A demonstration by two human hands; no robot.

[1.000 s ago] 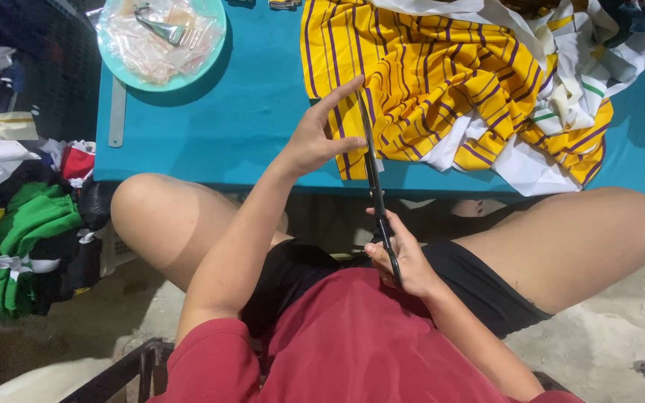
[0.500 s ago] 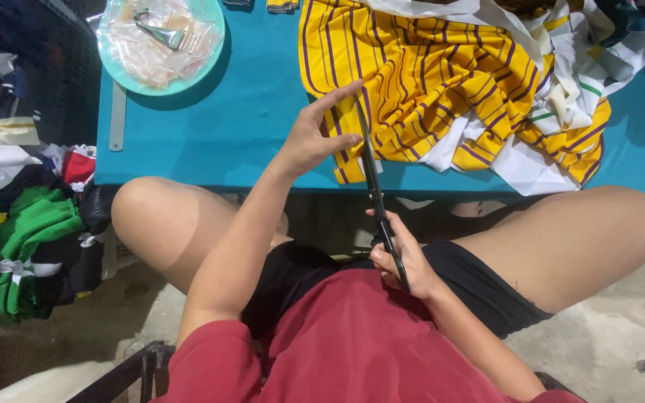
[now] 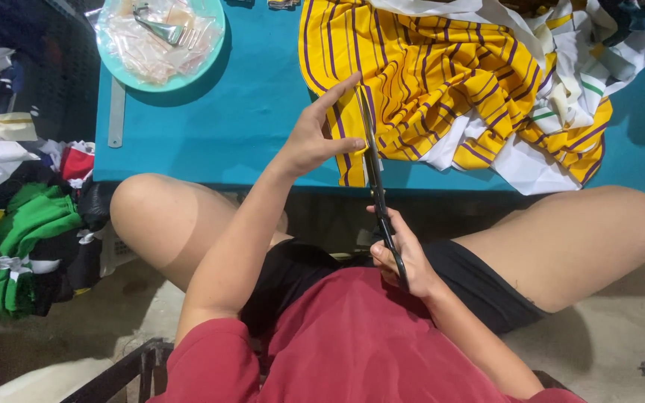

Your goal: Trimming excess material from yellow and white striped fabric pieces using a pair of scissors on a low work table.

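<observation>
I sit at a low teal table. My right hand grips the black handles of long scissors, held near my lap with the blades pointing up over the table's front edge. My left hand touches the upper part of the blades with thumb and fingers, index finger stretched toward the tip. The blade tip lies over a yellow cloth with purple stripes spread on the table, mixed with white and green striped fabric.
A teal plate with clear plastic bags and a metal clip sits at the table's back left, a grey ruler beside it. Piled clothes, green and other colours, lie on the floor at left. A black chair frame is below.
The view has shifted slightly. My left hand has slid a little along the scissor blades; the right hand keeps its grip on the handles.
</observation>
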